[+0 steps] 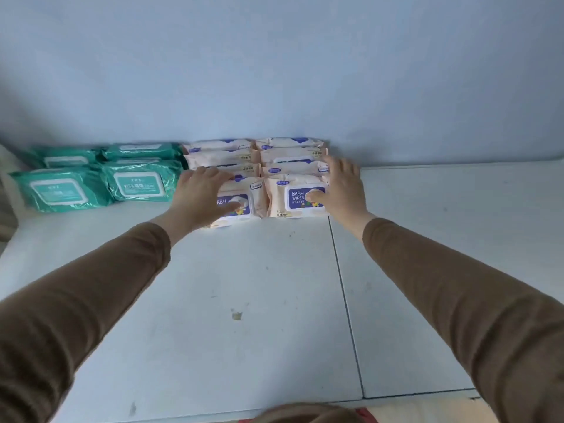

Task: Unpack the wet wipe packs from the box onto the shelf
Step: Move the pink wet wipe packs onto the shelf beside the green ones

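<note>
Both hands lie flat, fingers straight: left hand (204, 195) and right hand (341, 190) rest on the front baby wipes packs (293, 195) at the shelf's (274, 300) back edge, beside the teal wet wipe packs (139, 181).

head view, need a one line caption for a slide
Both hands, left hand and right hand, rest on peach baby wipe packs beside teal packs on a white shelf.

A white shelf (274, 300), scuffed and split by a dark seam at right, carries teal wet wipe packs (97, 178) at left and peach baby wipe packs (259, 175) touching in two rows against the pale blue back wall (274, 71).
</note>
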A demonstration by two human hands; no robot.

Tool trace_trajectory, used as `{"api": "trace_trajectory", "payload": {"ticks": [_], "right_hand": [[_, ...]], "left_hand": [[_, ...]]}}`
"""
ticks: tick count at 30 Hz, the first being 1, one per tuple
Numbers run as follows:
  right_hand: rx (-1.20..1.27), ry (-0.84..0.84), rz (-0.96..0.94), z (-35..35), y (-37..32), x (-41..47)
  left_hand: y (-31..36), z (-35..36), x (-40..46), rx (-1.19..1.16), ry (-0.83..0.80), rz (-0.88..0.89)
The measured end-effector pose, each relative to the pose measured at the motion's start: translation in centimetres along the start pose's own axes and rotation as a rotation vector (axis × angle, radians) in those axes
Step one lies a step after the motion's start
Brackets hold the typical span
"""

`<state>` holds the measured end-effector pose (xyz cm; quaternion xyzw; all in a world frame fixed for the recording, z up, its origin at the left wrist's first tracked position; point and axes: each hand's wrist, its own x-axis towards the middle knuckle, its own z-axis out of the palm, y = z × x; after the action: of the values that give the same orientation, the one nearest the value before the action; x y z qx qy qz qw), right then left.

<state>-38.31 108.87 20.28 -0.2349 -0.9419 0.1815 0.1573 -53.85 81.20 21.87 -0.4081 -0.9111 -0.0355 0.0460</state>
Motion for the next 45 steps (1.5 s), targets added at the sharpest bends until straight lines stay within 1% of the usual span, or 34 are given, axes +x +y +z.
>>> {"api": "trace_trajectory", "payload": {"ticks": [1,2,4,6,10,14,16,19,23,26,31,35,41,43,45], "right_hand": [[0.088,0.049,0.104,0.4,0.0,-0.7],[0.194,0.060,0.211,0.8,-0.1,-1.4],[0.362,0.021,0.375,1.9,-0.2,-2.3],[0.383,-0.008,0.450,2.7,-0.5,-2.6],[0.332,0.060,0.433,3.6,-1.8,-2.7],[0.179,0.063,0.404,3.6,-2.9,-2.9],[0.116,0.033,0.420,3.1,-3.3,-3.0],[0.138,-0.057,0.482,2.3,-3.4,-3.6],[0.110,-0.109,0.496,1.4,-2.0,-6.1],[0.103,-0.123,0.483,0.4,-0.4,-8.6],[0.141,-0.072,0.364,-3.5,3.7,-14.1],[0.089,-0.038,0.289,-8.4,9.2,-20.9],[0.080,0.090,0.315,-16.2,18.6,-34.1],[0.079,0.097,0.357,-18.5,22.3,-39.8],[0.076,0.076,0.392,-20.1,25.4,-43.9]], "left_hand": [[0.4,0.3,0.1,0.068,-0.025,0.050],[0.6,0.6,0.3,0.106,-0.046,0.073],[0.8,1.3,0.5,0.090,-0.045,0.068],[0.6,1.7,0.8,0.063,-0.019,0.065],[-0.2,1.8,1.6,0.137,0.021,0.136],[-0.5,1.7,1.5,0.204,0.057,0.211],[-0.1,1.5,1.2,0.208,0.045,0.173],[1.1,0.9,0.3,0.153,0.061,0.088],[3.1,0.7,-1.3,0.129,0.120,0.115],[5.8,0.6,-2.3,0.059,0.143,0.119],[13.3,0.8,-3.8,-0.022,0.124,0.203],[21.8,1.1,-5.2,-0.097,0.062,0.309],[38.3,2.0,-10.2,-0.216,0.029,0.456],[44.7,2.6,-13.0,-0.233,0.031,0.510],[49.2,3.1,-15.2,-0.268,0.025,0.517]]}}
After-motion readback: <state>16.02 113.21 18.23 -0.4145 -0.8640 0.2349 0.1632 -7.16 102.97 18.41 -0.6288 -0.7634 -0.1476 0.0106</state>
